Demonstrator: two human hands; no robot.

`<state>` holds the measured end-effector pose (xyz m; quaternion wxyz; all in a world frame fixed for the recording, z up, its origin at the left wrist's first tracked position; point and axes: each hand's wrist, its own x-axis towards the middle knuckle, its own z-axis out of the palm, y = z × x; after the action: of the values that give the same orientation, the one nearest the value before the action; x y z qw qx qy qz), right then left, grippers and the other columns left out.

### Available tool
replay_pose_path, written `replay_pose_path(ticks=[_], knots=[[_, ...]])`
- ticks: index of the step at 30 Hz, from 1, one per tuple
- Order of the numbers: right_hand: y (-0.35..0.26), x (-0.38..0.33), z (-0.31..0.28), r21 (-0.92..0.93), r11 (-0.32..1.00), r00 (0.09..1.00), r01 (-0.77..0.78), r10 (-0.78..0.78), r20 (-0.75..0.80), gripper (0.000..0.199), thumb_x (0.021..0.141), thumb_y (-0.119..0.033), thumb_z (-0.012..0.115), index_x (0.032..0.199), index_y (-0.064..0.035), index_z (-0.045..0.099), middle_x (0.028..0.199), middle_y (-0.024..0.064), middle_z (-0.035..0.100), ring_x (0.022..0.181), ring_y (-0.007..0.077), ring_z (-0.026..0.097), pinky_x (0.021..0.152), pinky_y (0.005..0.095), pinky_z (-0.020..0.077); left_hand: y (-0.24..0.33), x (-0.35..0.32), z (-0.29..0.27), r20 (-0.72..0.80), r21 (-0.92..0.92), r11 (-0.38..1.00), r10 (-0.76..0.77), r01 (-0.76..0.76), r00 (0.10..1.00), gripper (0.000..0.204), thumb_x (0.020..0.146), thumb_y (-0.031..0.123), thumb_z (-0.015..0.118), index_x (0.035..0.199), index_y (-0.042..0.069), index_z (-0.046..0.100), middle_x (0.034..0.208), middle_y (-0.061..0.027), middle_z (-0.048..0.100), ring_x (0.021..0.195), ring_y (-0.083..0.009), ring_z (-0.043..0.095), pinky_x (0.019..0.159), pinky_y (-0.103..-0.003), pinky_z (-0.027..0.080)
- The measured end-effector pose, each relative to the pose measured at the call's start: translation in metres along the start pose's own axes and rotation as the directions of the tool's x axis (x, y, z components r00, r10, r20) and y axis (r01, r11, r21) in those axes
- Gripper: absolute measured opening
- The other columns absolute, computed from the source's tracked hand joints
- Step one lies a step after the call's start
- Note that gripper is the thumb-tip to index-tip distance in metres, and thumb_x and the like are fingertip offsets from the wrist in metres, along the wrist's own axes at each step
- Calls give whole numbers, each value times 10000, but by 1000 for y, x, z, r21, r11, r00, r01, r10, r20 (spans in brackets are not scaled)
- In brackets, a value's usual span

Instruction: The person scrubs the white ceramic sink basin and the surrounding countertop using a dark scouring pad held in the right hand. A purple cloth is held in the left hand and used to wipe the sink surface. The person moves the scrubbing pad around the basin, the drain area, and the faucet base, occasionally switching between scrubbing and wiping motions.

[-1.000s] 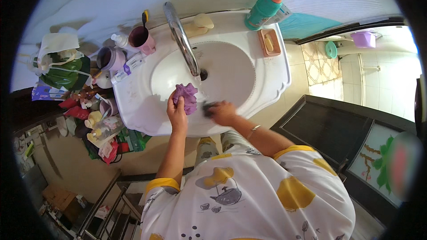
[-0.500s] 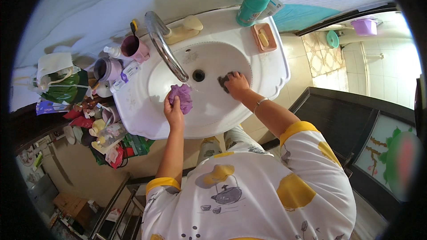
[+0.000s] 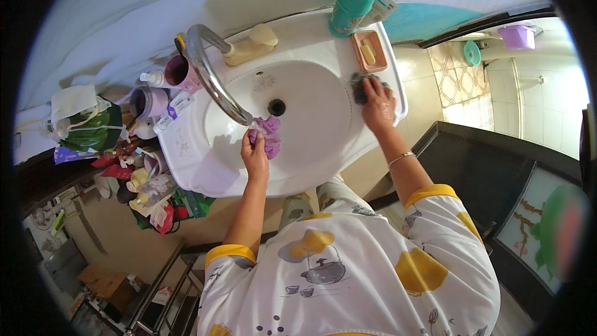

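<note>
My left hand [image 3: 255,157] is closed on a crumpled purple cloth [image 3: 270,139], which hangs over the near left part of the white sink basin [image 3: 311,143], right by the tip of the curved chrome faucet [image 3: 217,84]. Whether water runs onto the cloth is hard to make out. On the flat rim right of the basin, my right hand [image 3: 379,111] presses a dark grey scouring pad [image 3: 358,89] with its fingers. Just beyond that pad lies a pink soap dish [image 3: 382,57] holding a yellowish soap bar [image 3: 367,51].
A teal bottle with an orange cap [image 3: 352,9] stands on the far right rim. Pink cups [image 3: 149,101], a toothpaste tube [image 3: 176,109] and a small white bottle crowd the left rim. Bags and bottles pile up left of the sink. A dark door [image 3: 463,162] stands to the right.
My right hand has carried the scouring pad out of the basin, rightward and away from me, onto the rim. My left hand has shifted slightly right with the cloth, toward the spout.
</note>
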<state>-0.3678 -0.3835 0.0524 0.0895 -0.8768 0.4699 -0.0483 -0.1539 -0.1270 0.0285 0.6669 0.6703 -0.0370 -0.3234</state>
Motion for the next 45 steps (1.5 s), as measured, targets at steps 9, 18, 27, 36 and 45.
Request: replay_pose_path(ticks=[9, 18, 27, 36, 45], knots=[[-30, -27, -7, 338, 889, 946, 309, -323, -17, 508, 694, 48, 573, 1153, -151, 661, 1221, 83, 619, 1094, 305, 580, 943, 440, 428, 3, -6, 2, -121, -22, 1000, 4, -6, 993, 335, 965, 89, 548, 1278, -25, 505, 1164, -40, 570, 1040, -125, 531, 945, -274, 418], [51, -86, -4, 157, 932, 943, 326, -332, 9, 603, 660, 14, 597, 1227, -191, 627, 1377, 78, 491, 1178, 346, 457, 1026, 467, 362, 7, 0, -12, -192, -46, 999, 0, -9, 981, 291, 961, 80, 546, 1239, -3, 529, 1150, -57, 603, 1006, -143, 589, 907, -297, 480], [-90, -168, 29, 361, 788, 802, 498, -577, 154, 486, 771, -69, 567, 1232, -215, 620, 1346, 86, 518, 1208, 362, 482, 1054, 465, 381, 27, -4, -39, -92, -63, 998, 14, -20, 996, 318, 964, 118, 553, 1257, -4, 531, 1141, -54, 610, 982, -132, 586, 877, -288, 484], [70, -49, 28, 96, 962, 932, 255, -218, -290, 473, 761, 50, 551, 1196, -116, 636, 1271, 213, 554, 1180, 410, 506, 1027, 491, 399, 31, -16, -74, 73, -54, 996, 73, -69, 995, 328, 967, 126, 553, 1261, -16, 530, 1127, -56, 608, 974, -124, 577, 876, -272, 473], [-60, -184, 24, 250, 913, 944, 323, -328, -21, 579, 737, 52, 542, 1278, -151, 573, 1380, 195, 461, 1283, 393, 425, 1107, 493, 326, 30, -21, -94, 66, -78, 993, 92, -87, 994, 310, 967, 118, 558, 1249, -7, 538, 1118, -56, 617, 955, -124, 591, 858, -277, 492]])
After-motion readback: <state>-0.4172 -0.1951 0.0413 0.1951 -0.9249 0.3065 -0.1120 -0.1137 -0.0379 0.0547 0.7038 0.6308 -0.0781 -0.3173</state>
